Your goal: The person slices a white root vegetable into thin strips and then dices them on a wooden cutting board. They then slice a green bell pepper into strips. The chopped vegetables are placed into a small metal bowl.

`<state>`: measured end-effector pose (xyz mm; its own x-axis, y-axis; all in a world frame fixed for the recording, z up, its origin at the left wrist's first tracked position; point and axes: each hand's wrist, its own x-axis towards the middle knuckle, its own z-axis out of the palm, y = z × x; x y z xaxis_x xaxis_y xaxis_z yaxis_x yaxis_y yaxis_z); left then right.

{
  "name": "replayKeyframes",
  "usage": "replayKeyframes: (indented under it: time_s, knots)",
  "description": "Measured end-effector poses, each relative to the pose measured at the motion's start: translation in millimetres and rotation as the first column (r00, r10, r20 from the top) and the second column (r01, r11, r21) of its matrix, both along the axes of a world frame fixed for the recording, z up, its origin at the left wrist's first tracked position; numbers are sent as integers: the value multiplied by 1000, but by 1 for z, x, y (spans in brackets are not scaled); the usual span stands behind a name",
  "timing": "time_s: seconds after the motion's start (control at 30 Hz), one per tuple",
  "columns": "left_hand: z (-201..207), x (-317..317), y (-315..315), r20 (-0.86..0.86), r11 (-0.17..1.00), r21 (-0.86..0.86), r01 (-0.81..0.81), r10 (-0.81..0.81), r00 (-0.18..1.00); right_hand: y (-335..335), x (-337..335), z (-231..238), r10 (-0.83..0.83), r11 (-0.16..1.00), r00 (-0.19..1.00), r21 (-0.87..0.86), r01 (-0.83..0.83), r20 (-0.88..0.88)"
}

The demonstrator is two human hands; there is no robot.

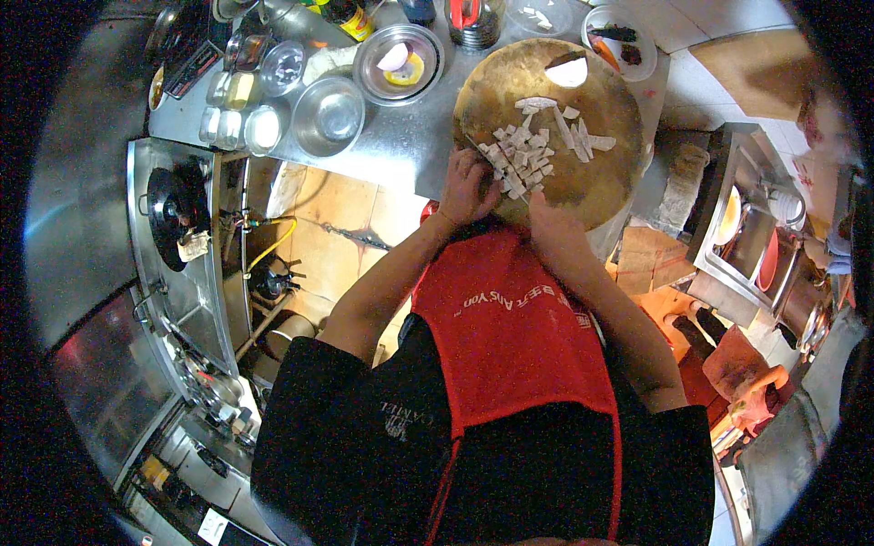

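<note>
White cut pieces of food (519, 162), mostly small cubes, lie heaped on a round wooden chopping board (601, 187). My left hand (469, 188) is at the board's left near edge, fingers curled, beside the cubes. A thin dark line runs from it along the pile; whether it is a blade I cannot make out. My right hand (553, 218) rests at the near edge, its fingers closed and their tips against the nearest cubes. What it holds, if anything, is hidden. Longer white strips (578, 136) lie right of the cubes. A larger white half-round piece (568, 71) sits at the far edge.
Steel bowls (330, 116) and small containers (241, 91) stand left on the steel counter (401, 146). A basin (398, 64) holds a yellow and a white piece. A white bowl (628, 41) stands far right. A wok (168, 218) sits left; another person (742, 373) is at lower right.
</note>
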<state>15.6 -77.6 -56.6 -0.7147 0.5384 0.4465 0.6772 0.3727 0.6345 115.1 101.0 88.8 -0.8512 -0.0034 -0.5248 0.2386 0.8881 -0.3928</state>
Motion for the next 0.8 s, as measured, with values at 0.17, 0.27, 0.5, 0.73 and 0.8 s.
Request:
replayKeyframes:
  time_s: [0.17,0.27,0.5,0.73,0.8]
  knots:
    - [-3,3,3,-3,1000,2,-23,23,1000,-1,-8,-8,44,999,998,20,-45,33]
    - [-4,2,5,34,1000,-9,-20,20,999,2,-8,-17,38,999,999,12,-38,2]
    - [-12,3,6,42,1000,-14,25,-25,999,5,3,-57,13,1000,999,6,-13,-50]
    - [2,4,0,48,995,-46,87,-85,995,37,19,-43,-222,962,967,-189,196,-127]
    - [14,-1,3,-2,983,24,183,-183,983,52,40,-30,-348,916,923,-266,299,-163]
